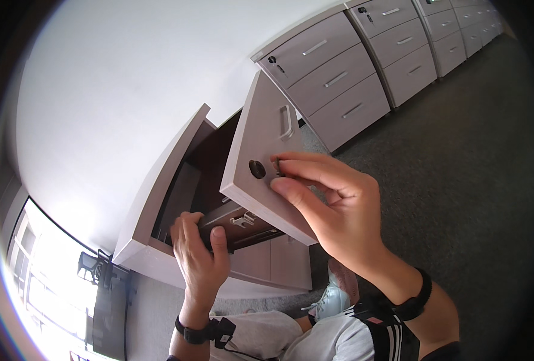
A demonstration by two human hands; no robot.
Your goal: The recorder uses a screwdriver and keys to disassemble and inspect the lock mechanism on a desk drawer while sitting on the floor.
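A drawer (pixel 216 220) is pulled out of a pale wood-grain cabinet (pixel 164 174), its interior dark brown. My left hand (pixel 202 256) wraps over the drawer's side wall, fingers inside and thumb outside. On the pale drawer front (pixel 261 129) are a silver bar handle (pixel 287 122) and a dark round lock (pixel 256 169). Just right of that lock, my right hand (pixel 345 198) pinches a small dark piece (pixel 277 168) between thumb and fingertips; its kind is mostly hidden. A metal latch fitting (pixel 243 220) shows on the drawer's side, near my left thumb.
A row of matching drawer cabinets (pixel 339 84), some with keys hanging at their locks, runs along the white wall (pixel 134 66). Dark grey carpet (pixel 453 168) lies to the right. My shoe (pixel 332 301) is below the drawer. A bright window (pixel 38 277) and office chair (pixel 95 268) are left.
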